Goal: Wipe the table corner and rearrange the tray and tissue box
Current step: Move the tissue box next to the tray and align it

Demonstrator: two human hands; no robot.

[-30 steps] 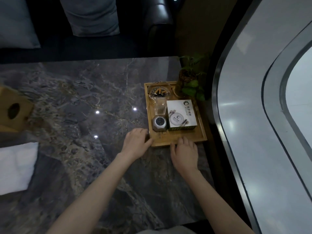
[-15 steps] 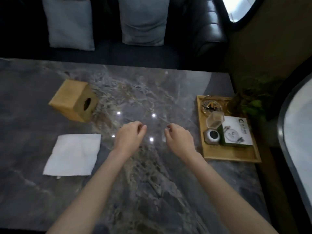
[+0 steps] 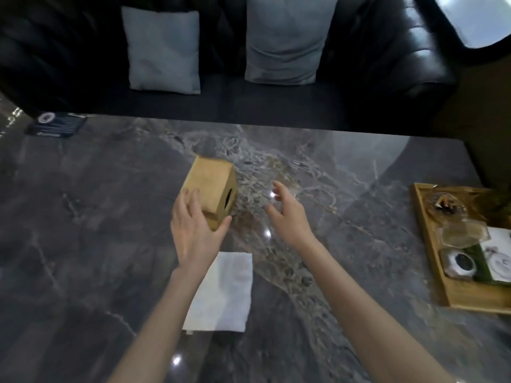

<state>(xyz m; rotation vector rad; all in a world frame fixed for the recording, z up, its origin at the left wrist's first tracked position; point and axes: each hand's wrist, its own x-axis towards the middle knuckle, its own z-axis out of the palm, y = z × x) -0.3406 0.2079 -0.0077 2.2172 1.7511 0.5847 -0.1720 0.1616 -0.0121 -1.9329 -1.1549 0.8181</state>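
Note:
A wooden tissue box (image 3: 213, 189) lies on its side in the middle of the dark marble table (image 3: 83, 244), its round hole facing right. My left hand (image 3: 193, 230) rests against the box's near left corner, fingers spread and thumb under the near edge, not closed around it. My right hand (image 3: 287, 217) hovers open just right of the box, not touching it. A white cloth (image 3: 224, 294) lies flat on the table below my left wrist. The wooden tray (image 3: 431, 244) sits at the table's right corner with an ashtray, a glass, a small jar and a white box on it.
A dark sofa (image 3: 276, 111) with two grey cushions (image 3: 163, 51) runs along the table's far side. A dark card (image 3: 55, 125) lies at the far left of the table. A plant partly shows beyond the tray at the right edge.
Both hands left the tray's near edge and moved left across the table to the tissue box. My view swung left, so the tray now sits at the right edge.

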